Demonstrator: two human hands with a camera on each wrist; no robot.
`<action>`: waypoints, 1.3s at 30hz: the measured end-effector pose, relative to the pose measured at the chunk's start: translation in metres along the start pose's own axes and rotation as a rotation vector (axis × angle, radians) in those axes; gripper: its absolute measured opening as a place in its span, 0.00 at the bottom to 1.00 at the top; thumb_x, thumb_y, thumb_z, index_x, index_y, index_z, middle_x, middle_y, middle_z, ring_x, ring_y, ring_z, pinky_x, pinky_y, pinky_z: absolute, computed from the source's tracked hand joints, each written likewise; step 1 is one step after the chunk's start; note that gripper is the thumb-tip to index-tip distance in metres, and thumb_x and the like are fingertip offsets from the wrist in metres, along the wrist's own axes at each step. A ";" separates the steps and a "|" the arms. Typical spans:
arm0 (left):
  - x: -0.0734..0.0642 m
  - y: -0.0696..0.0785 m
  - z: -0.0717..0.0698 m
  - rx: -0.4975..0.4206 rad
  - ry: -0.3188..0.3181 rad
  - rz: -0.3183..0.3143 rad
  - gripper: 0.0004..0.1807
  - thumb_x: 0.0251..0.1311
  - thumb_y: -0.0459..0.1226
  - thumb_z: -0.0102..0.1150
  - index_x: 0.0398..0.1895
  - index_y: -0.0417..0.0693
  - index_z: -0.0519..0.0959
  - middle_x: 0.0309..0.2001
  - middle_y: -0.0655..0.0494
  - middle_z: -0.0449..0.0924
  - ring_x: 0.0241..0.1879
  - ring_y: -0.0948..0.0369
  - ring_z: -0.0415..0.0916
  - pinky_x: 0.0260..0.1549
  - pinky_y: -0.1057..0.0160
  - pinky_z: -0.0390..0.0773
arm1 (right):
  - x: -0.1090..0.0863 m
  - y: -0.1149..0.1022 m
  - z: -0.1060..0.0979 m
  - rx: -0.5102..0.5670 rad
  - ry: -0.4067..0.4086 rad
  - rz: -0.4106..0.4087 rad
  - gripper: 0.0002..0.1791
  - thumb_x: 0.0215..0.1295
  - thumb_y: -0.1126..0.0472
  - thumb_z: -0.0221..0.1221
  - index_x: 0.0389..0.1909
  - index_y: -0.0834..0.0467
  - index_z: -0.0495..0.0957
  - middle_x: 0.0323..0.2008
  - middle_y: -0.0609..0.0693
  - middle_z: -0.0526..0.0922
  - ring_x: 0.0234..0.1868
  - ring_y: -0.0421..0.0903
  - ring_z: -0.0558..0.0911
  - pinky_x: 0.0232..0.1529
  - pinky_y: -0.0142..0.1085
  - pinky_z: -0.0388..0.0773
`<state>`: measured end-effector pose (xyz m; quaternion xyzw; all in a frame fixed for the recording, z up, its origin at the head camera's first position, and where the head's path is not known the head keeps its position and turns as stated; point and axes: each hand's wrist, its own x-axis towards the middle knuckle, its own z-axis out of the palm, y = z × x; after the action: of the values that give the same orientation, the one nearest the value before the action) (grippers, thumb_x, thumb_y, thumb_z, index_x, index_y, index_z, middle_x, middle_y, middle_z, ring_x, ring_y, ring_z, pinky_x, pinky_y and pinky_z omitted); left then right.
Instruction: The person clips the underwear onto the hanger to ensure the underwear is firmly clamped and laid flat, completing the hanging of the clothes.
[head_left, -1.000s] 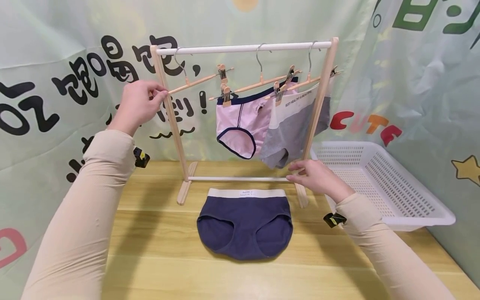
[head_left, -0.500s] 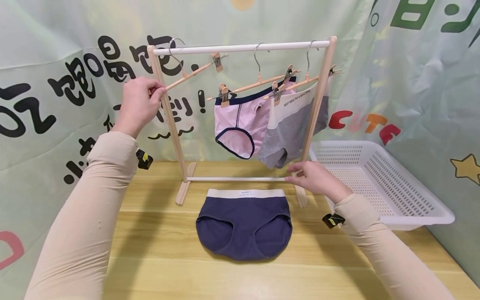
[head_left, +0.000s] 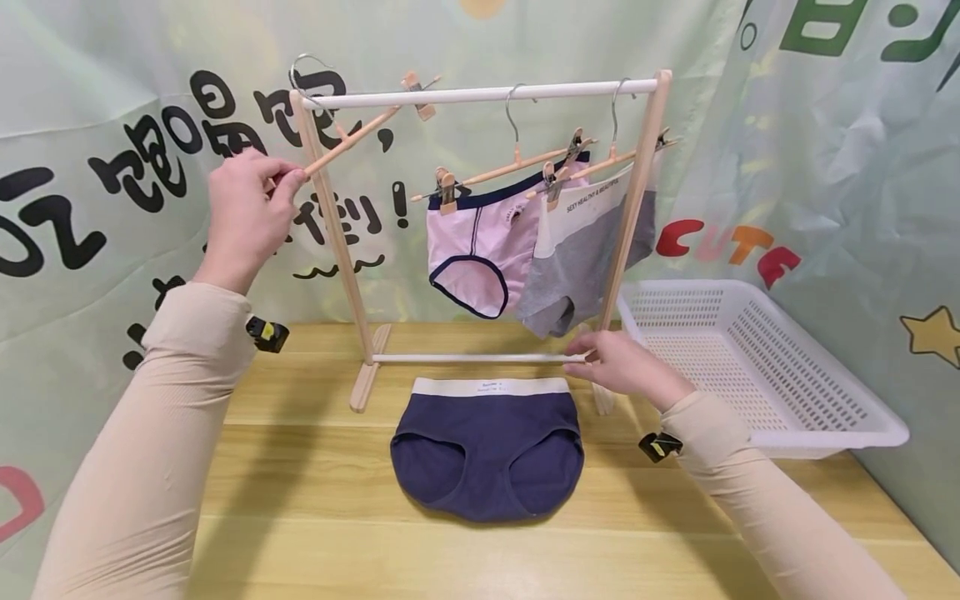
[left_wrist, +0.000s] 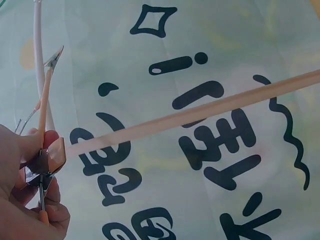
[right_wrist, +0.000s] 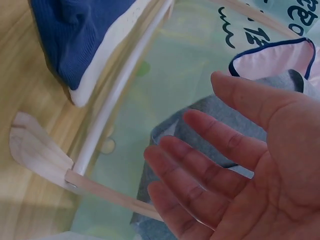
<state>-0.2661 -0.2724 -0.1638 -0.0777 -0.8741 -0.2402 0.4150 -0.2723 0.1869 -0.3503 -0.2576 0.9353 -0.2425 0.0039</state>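
My left hand (head_left: 251, 212) pinches the near end of a bare wooden clip hanger (head_left: 354, 137), at its metal clip (left_wrist: 52, 155) in the left wrist view. The hanger tilts up to the right, its hook (head_left: 306, 57) rising above the rail's left end. My right hand (head_left: 622, 364) is beside the rack's right post, its fingers (right_wrist: 215, 167) loosely extended and holding nothing. Pink briefs (head_left: 483, 237) with navy trim and grey briefs (head_left: 573, 258) with a white waistband hang from two other clip hangers. Navy briefs (head_left: 487, 450) with a cream waistband lie flat on the table.
The wooden rack (head_left: 348, 267) has a white top rail (head_left: 465, 94) and a lower white bar (head_left: 465, 358). A white perforated basket (head_left: 825, 442) stands at the right. A printed cloth backdrop (head_left: 150, 333) closes off the back and sides of the table (head_left: 480, 558).
My left hand has moved left with the hanger. The hanger's hook and far clip have risen, and the hook has shifted toward the rail's left end. My right hand has barely moved.
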 end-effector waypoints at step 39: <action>-0.138 -0.083 0.003 -0.067 -0.238 -0.105 0.12 0.77 0.37 0.62 0.48 0.36 0.89 0.39 0.40 0.86 0.24 0.79 0.74 0.21 0.74 0.75 | 0.011 -0.017 0.058 -0.114 -0.148 -0.107 0.24 0.63 0.51 0.77 0.56 0.60 0.87 0.54 0.54 0.91 0.58 0.57 0.87 0.60 0.51 0.82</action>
<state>-0.2073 -0.3347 -0.3001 -0.0739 -0.9116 -0.2796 0.2923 -0.2660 0.1426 -0.3926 -0.3243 0.9297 -0.1689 0.0453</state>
